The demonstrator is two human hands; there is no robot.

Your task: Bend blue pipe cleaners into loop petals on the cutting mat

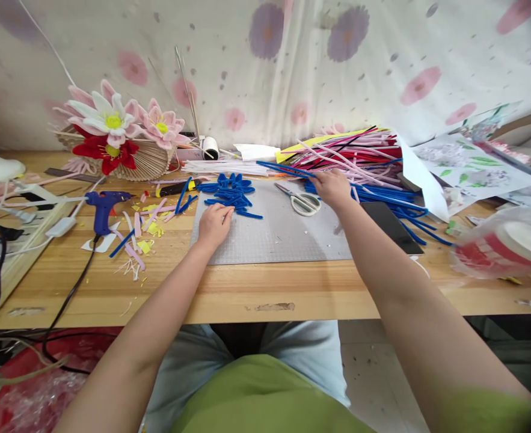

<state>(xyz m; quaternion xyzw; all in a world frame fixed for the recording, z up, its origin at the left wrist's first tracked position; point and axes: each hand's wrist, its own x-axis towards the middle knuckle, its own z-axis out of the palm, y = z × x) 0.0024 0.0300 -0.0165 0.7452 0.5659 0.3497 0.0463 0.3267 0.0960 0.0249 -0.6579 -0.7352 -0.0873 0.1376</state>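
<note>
My right hand (334, 186) is closed on blue pipe cleaners (283, 168) at the back of the grey cutting mat (269, 246). They stick out to the left of my fingers. More straight blue pipe cleaners (389, 195) lie in a bundle just right of this hand. My left hand (215, 224) rests on the mat's left side, its fingers loosely bent and seemingly holding nothing. Right beyond its fingertips is a pile of blue pipe cleaners bent into petal-like loops (229, 191). Scissors with pale handles (305, 203) lie on the mat between my hands.
At left are a blue glue gun (104, 210), yellow and pink scraps (145, 231) and a power strip (26, 252). Fuzzy flowers (112, 123) stand behind. Pink and red pipe cleaners (359, 153) are heaped at back right, near a dark phone (389, 225) and a bagged cup (509, 240).
</note>
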